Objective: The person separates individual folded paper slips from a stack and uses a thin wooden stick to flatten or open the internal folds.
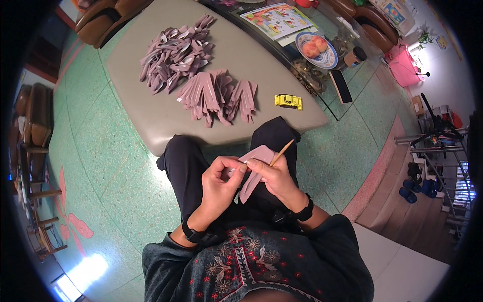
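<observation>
Over my lap, my left hand pinches one end of a mauve strip of sheet material between thumb and forefinger. The strip is folded and hangs in two arms. My right hand grips the same piece close by, thumb near my left thumb, and also holds a thin pointed wooden stick that slants up and right. On the beige padded bench before me lie a heap of rolled mauve pieces with pale linings and, nearer, a fanned stack of flat mauve pieces.
A yellow toy car sits on the bench's right part. The glass table at right bears a phone, a patterned plate with peach-coloured round items, a lidded jar and printed sheets.
</observation>
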Demonstrator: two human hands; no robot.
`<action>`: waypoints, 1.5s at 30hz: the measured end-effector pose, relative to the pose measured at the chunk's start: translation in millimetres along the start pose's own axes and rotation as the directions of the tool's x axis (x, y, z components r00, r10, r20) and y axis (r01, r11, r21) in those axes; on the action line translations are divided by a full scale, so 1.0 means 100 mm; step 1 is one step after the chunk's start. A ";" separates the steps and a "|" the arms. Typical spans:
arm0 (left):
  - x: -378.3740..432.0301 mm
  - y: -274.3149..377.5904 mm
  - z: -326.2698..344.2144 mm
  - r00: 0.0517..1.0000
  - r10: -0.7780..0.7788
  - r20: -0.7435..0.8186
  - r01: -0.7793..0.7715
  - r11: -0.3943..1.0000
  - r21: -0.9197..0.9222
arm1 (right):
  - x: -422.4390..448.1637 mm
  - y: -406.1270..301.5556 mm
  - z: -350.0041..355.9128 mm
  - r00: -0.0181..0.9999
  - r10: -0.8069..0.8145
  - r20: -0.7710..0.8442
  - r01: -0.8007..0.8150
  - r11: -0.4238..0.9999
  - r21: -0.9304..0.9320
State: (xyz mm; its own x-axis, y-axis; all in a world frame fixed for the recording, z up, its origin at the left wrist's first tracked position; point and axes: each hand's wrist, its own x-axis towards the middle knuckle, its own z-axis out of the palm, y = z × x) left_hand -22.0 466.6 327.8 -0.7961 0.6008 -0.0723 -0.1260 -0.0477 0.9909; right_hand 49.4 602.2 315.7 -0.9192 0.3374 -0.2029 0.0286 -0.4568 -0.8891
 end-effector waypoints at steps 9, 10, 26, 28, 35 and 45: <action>-0.01 -0.02 -0.10 1.000 -0.014 -0.003 0.014 0.993 -0.121 | 0.01 -0.07 -0.01 1.000 -0.005 0.025 0.003 0.995 0.103; -0.01 -0.01 -0.10 1.000 -0.011 -0.005 0.010 0.994 -0.112 | 0.02 -0.05 -0.05 1.000 0.003 0.029 -0.006 0.997 0.083; 0.04 0.08 0.00 0.997 -0.009 -0.082 -0.012 0.969 -0.248 | 0.06 -0.08 0.11 0.987 -0.051 -0.151 0.065 0.994 0.087; 0.04 0.07 -0.05 0.995 -0.078 -0.065 0.049 0.931 -0.362 | 0.06 -0.07 0.04 0.992 -0.037 -0.125 0.047 0.996 0.081; 0.05 -0.02 -0.12 0.974 -0.227 0.020 0.221 0.918 -0.329 | 0.07 -0.04 0.08 0.987 -0.023 -0.160 0.037 0.996 0.085; 0.10 -0.06 -0.15 0.969 -0.246 -0.001 0.227 0.897 -0.379 | 0.10 -0.08 0.08 0.975 0.009 -0.222 0.016 0.994 0.112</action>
State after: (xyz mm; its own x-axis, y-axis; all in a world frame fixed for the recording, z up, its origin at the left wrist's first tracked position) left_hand -38.4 461.4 319.9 -0.7411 0.5936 -0.3137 -0.5180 -0.2083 0.8296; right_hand 37.3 603.0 324.3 -0.8089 0.5076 -0.2967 -0.0305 -0.5402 -0.8410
